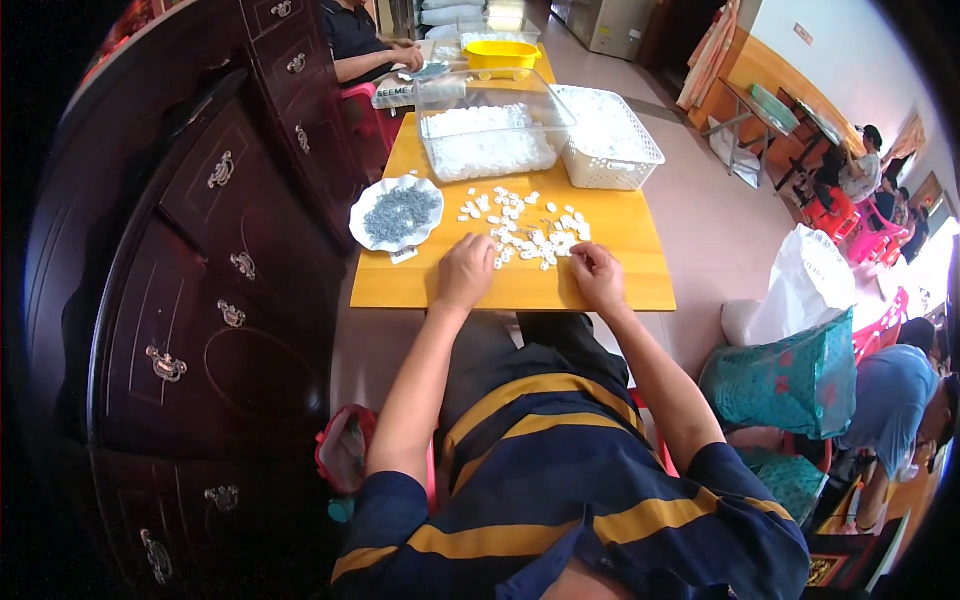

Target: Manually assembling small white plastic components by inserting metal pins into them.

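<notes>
Small white plastic pieces (541,243) lie scattered over the near half of the wooden table (400,284), with a few tiny grey bits among them. At the left edge of this spread rests my left hand (467,271), its fingers curled in; whatever it may hold is hidden. My right hand (599,278) is at the right edge of the pieces, fingers bent and pinched together. Anything between those fingertips is too small to make out. Left of the pieces stands a white scalloped plate (362,219) heaped with small grey metal-looking parts (402,214).
Behind the pieces stand a clear plastic bin (495,90) and a white perforated basket (612,175), both full of white pieces. A yellow basin (500,55) is farther back, near a seated person (352,45). Dark cabinets (200,300) flank the left; teal sacks (780,375) stand right.
</notes>
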### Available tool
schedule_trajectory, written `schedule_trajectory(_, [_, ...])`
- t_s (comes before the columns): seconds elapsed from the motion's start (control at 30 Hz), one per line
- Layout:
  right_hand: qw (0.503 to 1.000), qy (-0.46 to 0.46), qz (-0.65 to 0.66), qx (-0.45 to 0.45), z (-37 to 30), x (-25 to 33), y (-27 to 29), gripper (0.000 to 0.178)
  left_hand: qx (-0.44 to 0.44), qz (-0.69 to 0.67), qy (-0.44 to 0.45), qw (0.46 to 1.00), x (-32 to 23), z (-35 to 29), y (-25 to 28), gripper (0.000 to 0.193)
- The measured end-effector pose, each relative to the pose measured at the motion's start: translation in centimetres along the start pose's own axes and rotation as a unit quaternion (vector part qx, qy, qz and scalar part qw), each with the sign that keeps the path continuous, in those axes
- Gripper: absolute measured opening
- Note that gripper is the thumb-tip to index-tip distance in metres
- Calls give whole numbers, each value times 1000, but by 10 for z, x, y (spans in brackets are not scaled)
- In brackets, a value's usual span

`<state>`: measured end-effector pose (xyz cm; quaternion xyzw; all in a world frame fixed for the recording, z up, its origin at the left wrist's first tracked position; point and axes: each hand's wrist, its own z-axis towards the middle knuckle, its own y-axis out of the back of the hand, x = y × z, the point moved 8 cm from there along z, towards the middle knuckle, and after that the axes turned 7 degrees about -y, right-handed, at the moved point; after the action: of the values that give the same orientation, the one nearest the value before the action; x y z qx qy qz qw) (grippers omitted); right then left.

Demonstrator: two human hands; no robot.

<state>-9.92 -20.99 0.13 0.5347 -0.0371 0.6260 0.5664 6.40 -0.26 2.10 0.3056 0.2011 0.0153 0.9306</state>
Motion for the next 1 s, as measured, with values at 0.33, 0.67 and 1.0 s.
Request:
schedule_trajectory(0.33, [992, 91, -56, 62, -10, 49, -27, 11, 8, -11, 5, 1000, -3, -2, 2, 1])
schedule_trajectory(0.67, [970, 216, -87, 73, -35, 60, -21, 1, -21, -14, -55, 998, -24, 4, 10, 14])
schedule_trajectory(1.0, [942, 321, 29, 90, -71, 68, 8, 13, -1, -95, 10, 995, -28, 8, 9, 13])
